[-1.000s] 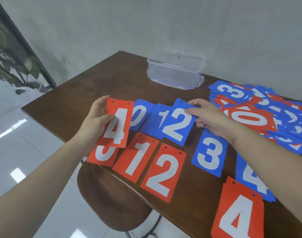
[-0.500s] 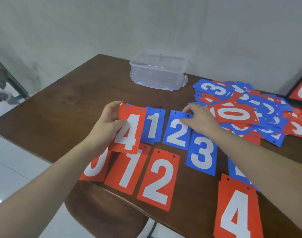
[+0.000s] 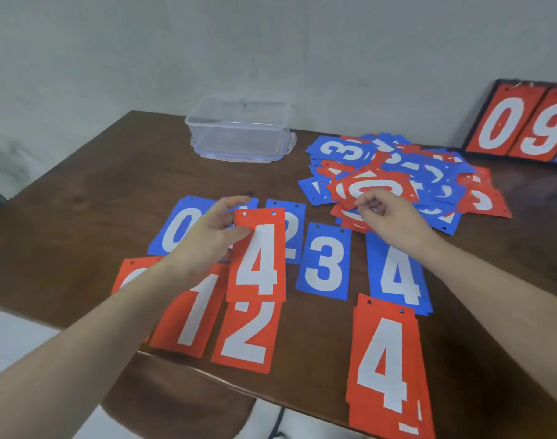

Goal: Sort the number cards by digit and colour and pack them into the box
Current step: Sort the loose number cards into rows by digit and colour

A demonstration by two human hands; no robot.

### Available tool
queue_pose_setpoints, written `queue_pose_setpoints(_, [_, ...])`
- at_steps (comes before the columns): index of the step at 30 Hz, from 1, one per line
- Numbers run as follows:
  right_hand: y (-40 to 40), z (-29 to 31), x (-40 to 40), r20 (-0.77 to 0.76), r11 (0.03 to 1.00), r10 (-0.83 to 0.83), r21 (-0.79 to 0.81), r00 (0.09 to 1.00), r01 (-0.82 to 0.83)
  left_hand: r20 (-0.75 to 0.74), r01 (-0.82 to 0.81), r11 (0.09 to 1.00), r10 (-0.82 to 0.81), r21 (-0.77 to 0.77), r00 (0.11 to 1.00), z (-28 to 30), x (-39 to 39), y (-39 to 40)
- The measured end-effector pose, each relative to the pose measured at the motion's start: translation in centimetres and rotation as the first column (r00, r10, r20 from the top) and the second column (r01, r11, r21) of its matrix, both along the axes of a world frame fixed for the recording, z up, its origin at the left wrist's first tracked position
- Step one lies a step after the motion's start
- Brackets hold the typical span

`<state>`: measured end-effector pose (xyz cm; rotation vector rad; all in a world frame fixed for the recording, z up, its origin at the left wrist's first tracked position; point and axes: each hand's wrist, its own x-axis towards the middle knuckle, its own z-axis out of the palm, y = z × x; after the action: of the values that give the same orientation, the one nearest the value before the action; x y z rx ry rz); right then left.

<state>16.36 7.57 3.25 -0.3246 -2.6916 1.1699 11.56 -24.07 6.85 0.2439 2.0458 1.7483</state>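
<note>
My left hand (image 3: 207, 239) pinches a red 4 card (image 3: 258, 258) above the sorted rows. The blue row holds a 0 (image 3: 175, 229), a 2 (image 3: 294, 236), a 3 (image 3: 324, 264) and a 4 (image 3: 397, 277); its 1 is hidden behind my hand. In the red row lie a 0 (image 3: 130, 274), a 1 (image 3: 191, 324), a 2 (image 3: 245, 337) and a stack of 4s (image 3: 385, 369). My right hand (image 3: 391, 217) has its curled fingertips at the near edge of a red 0 card (image 3: 375, 185) on top of the mixed pile (image 3: 445, 182). I cannot tell whether it pinches that card.
A clear plastic box (image 3: 239, 131) stands empty at the back of the brown table (image 3: 96, 191). A scoreboard frame showing a red 0 and 9 (image 3: 521, 122) leans on the wall at the back right. A chair seat (image 3: 175, 403) sits under the table's front edge.
My right hand let go of the blue 2 card and moved right to the mixed pile. My left hand carried the red 4 a little to the right. The camera swung right.
</note>
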Motion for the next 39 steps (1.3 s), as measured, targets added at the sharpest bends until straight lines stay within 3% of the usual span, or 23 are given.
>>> queue_pose_setpoints(8, [4.7, -0.1, 6.5, -0.043, 0.993, -0.116, -0.012, 0.992, 0.115, -0.022, 0.261, 0.959, -0.265, -0.113, 0.964, 0.2, 3.9, 9.1])
queue_pose_setpoints(14, [7.0, -0.6, 10.2, -0.083, 0.964, -0.266, -0.05, 0.96, 0.262, -0.034, 0.562, 0.775, -0.595, -0.29, 0.803, -0.8, 6.6, 13.1])
queue_pose_setpoints(17, [7.3, -0.8, 11.8, -0.087, 0.95, -0.31, -0.064, 0.947, 0.306, -0.151, 0.554, 0.7, -0.671, -0.451, 0.726, -1.9, 6.8, 13.6])
queue_pose_setpoints(20, [7.6, -1.2, 12.6, -0.078, 0.942, -0.331, -0.076, 0.94, 0.326, -0.335, 0.434, 0.618, -0.753, -0.656, 0.566, -2.9, 6.5, 13.6])
queue_pose_setpoints(23, [7.9, -1.3, 13.0, -0.055, 0.937, -0.344, -0.079, 0.937, 0.34, -0.456, 0.352, 0.642, -0.748, -0.682, 0.482, -3.4, 5.7, 13.7])
queue_pose_setpoints(29, [9.3, -0.7, 12.7, -0.052, 0.94, -0.34, -0.055, 0.939, 0.337, -0.633, 0.227, 0.816, -0.56, -0.531, 0.534, -3.3, 2.7, 15.1])
queue_pose_setpoints(36, [12.8, -0.3, 11.6, -0.045, 0.954, -0.295, -0.062, 0.954, 0.292, -0.6, 0.13, 0.823, -0.501, -0.553, 0.624, -3.2, -0.9, 18.6])
queue_pose_setpoints(39, [14.6, 0.0, 10.8, -0.025, 0.967, -0.255, -0.035, 0.967, 0.254, -0.519, 0.093, 0.835, -0.42, -0.542, 0.744, -2.9, -1.9, 20.6])
